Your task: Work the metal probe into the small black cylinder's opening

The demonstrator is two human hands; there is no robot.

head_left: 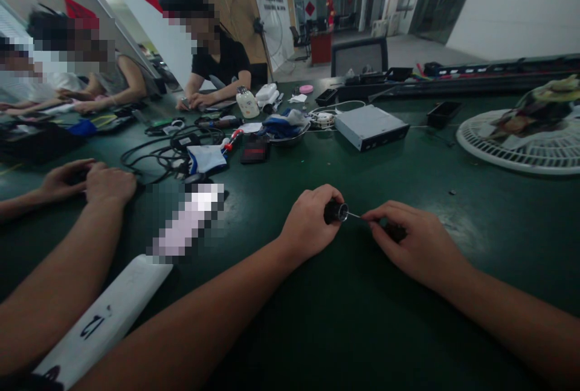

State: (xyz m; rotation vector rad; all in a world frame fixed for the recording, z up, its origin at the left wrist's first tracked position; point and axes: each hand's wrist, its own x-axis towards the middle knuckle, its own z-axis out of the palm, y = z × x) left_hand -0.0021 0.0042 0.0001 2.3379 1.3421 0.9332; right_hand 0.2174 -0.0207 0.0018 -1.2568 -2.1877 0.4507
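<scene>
Our left hand is closed around a small black cylinder at one o'clock over the green counter. Our right hand, at two o'clock, pinches a thin metal pin touching the cylinder's end.

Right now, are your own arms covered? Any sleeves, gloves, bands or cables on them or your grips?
Nothing shows on them: the left hand, the right hand and both forearms are bare, with no sleeves, gloves, bands or cables.
</scene>
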